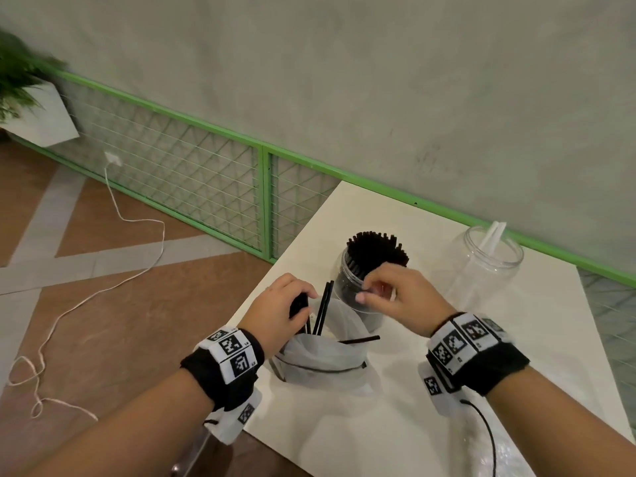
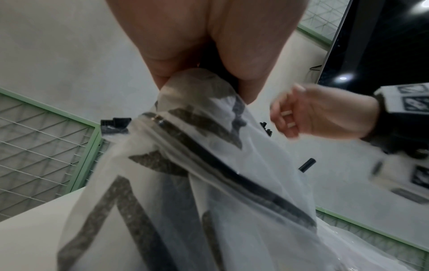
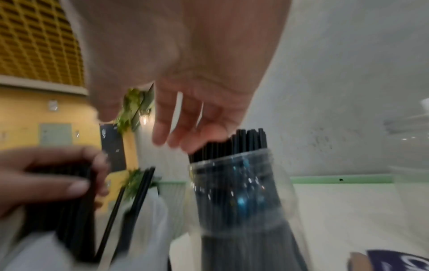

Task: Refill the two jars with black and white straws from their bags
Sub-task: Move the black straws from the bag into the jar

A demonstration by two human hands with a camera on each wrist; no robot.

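A clear jar (image 1: 354, 287) packed with black straws (image 1: 377, 247) stands mid-table. My right hand (image 1: 368, 290) hovers in front of its mouth with relaxed fingers (image 3: 183, 126) that hold nothing, close to the straw tops (image 3: 248, 141). My left hand (image 1: 299, 299) grips a bundle of black straws (image 3: 76, 198) inside a translucent bag (image 1: 320, 356) just left of the jar. Two more straws (image 1: 325, 304) poke up from the bag and one (image 1: 359, 339) lies across its mouth. A second clear jar (image 1: 481, 270) at the back right holds two white straws (image 1: 494, 235).
The white table (image 1: 447, 425) ends at its left edge close to the bag. A crinkled clear plastic bag (image 1: 509, 456) lies at the near right. A green mesh fence (image 1: 206, 180) runs behind, and a white cord (image 1: 103, 287) trails on the floor.
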